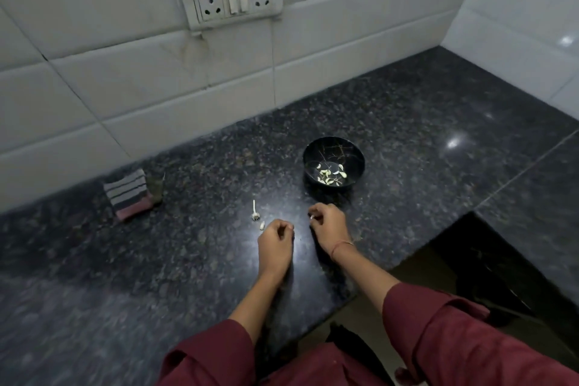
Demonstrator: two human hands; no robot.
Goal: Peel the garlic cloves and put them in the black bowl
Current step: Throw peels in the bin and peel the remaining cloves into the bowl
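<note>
Small white garlic clove (312, 217) is pinched by the right hand (329, 224) near the round black bowl (357, 163); left hand (275, 241) is curled, its hold unclear; striped folded cloth (128, 194) is seen well left.

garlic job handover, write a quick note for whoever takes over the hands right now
Right hand pinches a garlic clove on the near side of the black bowl; whether it is peeled yet cannot be told.
Left hand is curled over the granite counter; whether it holds anything is not visible.
Done: several peeled cloves lie in the bowl.
Left: the held clove, plus one loose clove and a garlic stem remnant on the counter beside the left hand.
</note>
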